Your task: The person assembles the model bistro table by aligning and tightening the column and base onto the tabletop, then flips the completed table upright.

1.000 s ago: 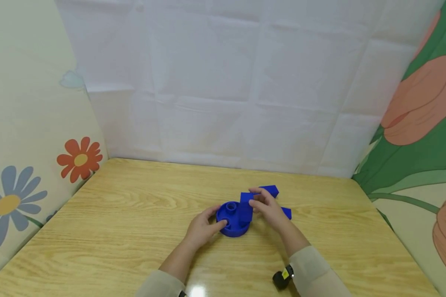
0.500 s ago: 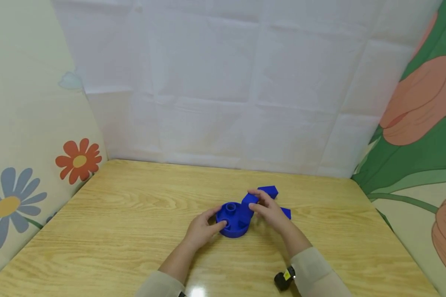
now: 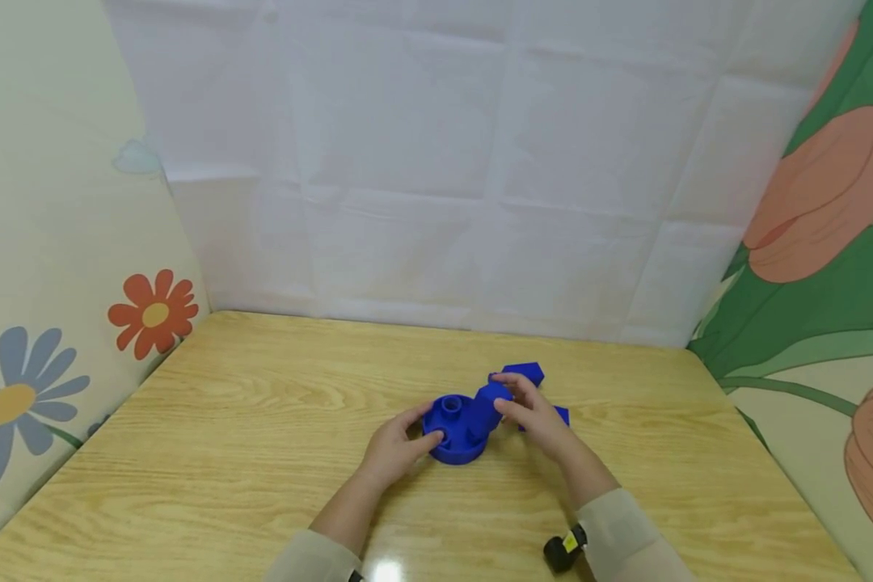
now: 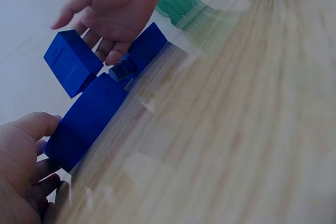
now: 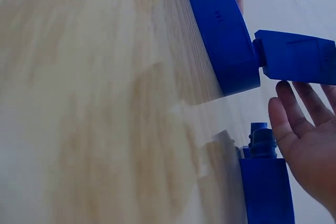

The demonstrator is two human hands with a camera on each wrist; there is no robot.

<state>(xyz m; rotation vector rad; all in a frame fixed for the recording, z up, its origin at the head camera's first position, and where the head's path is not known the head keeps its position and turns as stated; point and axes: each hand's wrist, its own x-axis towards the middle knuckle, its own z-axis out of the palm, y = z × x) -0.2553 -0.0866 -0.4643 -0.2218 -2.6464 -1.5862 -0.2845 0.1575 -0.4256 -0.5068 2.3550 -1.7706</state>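
Observation:
My left hand [image 3: 398, 449] grips the near left edge of a round blue plastic base [image 3: 458, 457], thumb over its rim. Two hollow sockets show inside the base. A chunky blue block [image 3: 484, 412] stands in the base's right side, leaning to the right; in the right wrist view its narrow neck meets the base. Thumb and index finger of my right hand [image 3: 541, 422] are at either side of that block's upper end. From the right wrist, the other fingers [image 5: 294, 109] curve close along the block's lower side.
Just beyond and beside the right hand lie two more blue blocks, one farther back [image 3: 527, 373] and one partly hidden by the wrist [image 3: 563, 415]. A screw-threaded end [image 5: 262, 142] shows on one of them. A white cloth [image 3: 407, 162] hangs behind the wooden table [image 3: 276, 420].
The block in the base has turned and its upper end has swung to the right, with my right hand moving slightly right alongside it. The left hand and base have stayed in place.

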